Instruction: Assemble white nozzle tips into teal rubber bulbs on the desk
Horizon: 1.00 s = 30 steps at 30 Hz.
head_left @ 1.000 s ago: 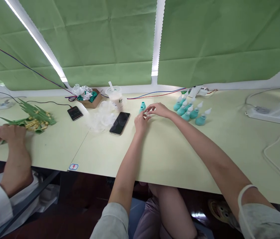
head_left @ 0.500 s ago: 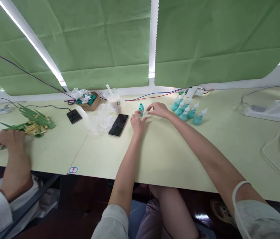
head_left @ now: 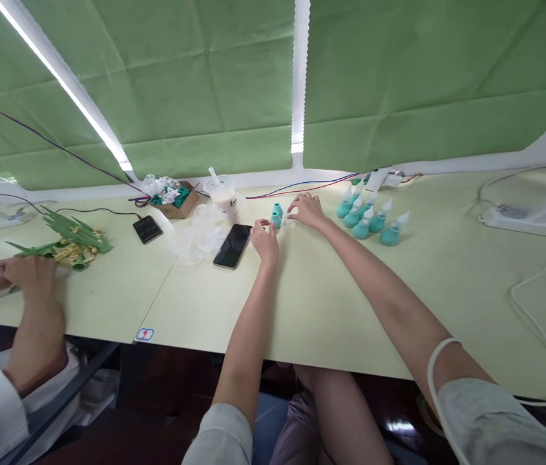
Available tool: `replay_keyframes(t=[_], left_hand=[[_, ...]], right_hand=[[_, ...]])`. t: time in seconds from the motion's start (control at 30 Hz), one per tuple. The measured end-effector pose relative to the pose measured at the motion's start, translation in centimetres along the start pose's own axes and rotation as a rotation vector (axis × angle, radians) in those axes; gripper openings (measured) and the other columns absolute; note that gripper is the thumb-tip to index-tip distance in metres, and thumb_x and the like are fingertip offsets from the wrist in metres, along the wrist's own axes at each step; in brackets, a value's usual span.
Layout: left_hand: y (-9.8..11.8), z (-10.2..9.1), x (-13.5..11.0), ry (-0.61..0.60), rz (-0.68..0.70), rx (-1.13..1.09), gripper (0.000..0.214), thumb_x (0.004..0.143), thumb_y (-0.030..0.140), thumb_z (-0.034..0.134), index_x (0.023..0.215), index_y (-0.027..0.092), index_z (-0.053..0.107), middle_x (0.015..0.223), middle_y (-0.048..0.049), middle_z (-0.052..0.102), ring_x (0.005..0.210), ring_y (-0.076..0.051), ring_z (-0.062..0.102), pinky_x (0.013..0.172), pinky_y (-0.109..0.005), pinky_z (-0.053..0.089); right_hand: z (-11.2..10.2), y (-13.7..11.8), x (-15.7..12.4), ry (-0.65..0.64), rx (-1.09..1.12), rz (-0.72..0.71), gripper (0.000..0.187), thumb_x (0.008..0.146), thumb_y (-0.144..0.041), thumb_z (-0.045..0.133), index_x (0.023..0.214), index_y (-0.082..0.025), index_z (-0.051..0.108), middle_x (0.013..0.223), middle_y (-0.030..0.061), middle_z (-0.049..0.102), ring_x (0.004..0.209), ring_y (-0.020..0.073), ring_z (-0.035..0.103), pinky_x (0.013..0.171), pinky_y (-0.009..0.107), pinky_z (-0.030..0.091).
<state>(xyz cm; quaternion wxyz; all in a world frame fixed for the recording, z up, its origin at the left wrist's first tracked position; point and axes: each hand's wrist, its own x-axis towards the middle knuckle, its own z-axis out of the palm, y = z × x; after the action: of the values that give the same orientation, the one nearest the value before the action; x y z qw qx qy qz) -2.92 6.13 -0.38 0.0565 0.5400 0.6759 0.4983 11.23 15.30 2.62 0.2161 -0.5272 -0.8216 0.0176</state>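
My left hand [head_left: 264, 241] rests on the table with its fingers bent and thumb apart, and I see nothing between them. Just beyond its fingertips are two teal rubber bulbs [head_left: 276, 217] with open necks, partly overlapping each other. To their right my right hand [head_left: 307, 210] pinches with thumb and forefinger at a small clear nozzle tip [head_left: 289, 220], which is partly hidden by the fingers. Farther right stand several teal bulbs fitted with clear pointed nozzles [head_left: 360, 228], grouped in rows.
Left of my hands lie a black phone [head_left: 232, 246] and a crumpled clear plastic bag [head_left: 199, 236]. Behind them are a drink cup [head_left: 225, 196] and a cardboard box [head_left: 181, 208]. A power strip [head_left: 527, 221] is at right. At far left a co-worker's hands [head_left: 21, 270] touch green plastic pieces [head_left: 72, 242].
My left hand has drawn slightly left, away from the teal bulbs and my right hand. My right hand has stayed nearly in place. The view has shifted a little.
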Motion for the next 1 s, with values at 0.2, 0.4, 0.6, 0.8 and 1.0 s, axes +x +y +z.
replay_keyframes(t=[0.2, 0.4, 0.6, 0.8, 1.0], left_hand=[[0.1, 0.0, 0.0, -0.023, -0.013, 0.002, 0.019, 0.089, 0.035, 0.041, 0.097, 0.02, 0.05, 0.099, -0.0063, 0.063, 0.094, -0.02, 0.05, 0.084, -0.032, 0.034], [-0.2, 0.2, 0.1, -0.012, 0.003, 0.008, 0.02, 0.089, 0.036, 0.042, 0.097, 0.02, 0.051, 0.097, -0.0061, 0.063, 0.093, -0.019, 0.051, 0.082, -0.031, 0.034], [-0.4, 0.3, 0.3, 0.008, 0.016, 0.013, 0.017, 0.089, 0.034, 0.043, 0.094, 0.02, 0.052, 0.092, -0.0048, 0.063, 0.09, -0.019, 0.052, 0.079, -0.03, 0.035], [-0.2, 0.5, 0.2, -0.012, 0.084, 0.01, 0.016, 0.089, 0.033, 0.043, 0.093, 0.021, 0.053, 0.089, -0.0047, 0.063, 0.089, -0.019, 0.052, 0.08, -0.031, 0.036], [0.5, 0.3, -0.4, -0.098, 0.215, 0.008, 0.016, 0.089, 0.03, 0.042, 0.095, 0.021, 0.053, 0.094, -0.0056, 0.063, 0.09, -0.019, 0.053, 0.084, -0.033, 0.038]], right_hand=[[0.2, 0.1, -0.1, -0.015, -0.003, -0.001, 0.019, 0.078, -0.041, 0.063, 0.086, -0.025, 0.07, 0.103, 0.0071, 0.059, 0.104, 0.0258, 0.043, 0.086, 0.04, 0.026], [-1.1, -0.5, -0.4, 0.077, -0.002, -0.027, 0.03, 0.077, -0.045, 0.062, 0.1, -0.026, 0.066, 0.113, 0.008, 0.056, 0.107, 0.0271, 0.042, 0.086, 0.04, 0.026], [-8.3, 0.5, -3.7, 0.282, -0.087, -0.037, 0.027, 0.086, -0.039, 0.05, 0.105, -0.025, 0.063, 0.113, 0.0091, 0.054, 0.104, 0.0277, 0.044, 0.084, 0.039, 0.028], [-11.7, 4.5, -10.9, 0.255, -0.275, 0.16, 0.026, 0.083, -0.03, 0.054, 0.104, -0.018, 0.064, 0.109, 0.0137, 0.057, 0.102, 0.0307, 0.047, 0.081, 0.04, 0.033], [-10.4, 5.5, -12.9, 0.099, -0.149, 0.264, 0.025, 0.082, -0.011, 0.049, 0.096, -0.018, 0.068, 0.098, 0.0119, 0.063, 0.088, 0.0241, 0.058, 0.074, 0.033, 0.043]])
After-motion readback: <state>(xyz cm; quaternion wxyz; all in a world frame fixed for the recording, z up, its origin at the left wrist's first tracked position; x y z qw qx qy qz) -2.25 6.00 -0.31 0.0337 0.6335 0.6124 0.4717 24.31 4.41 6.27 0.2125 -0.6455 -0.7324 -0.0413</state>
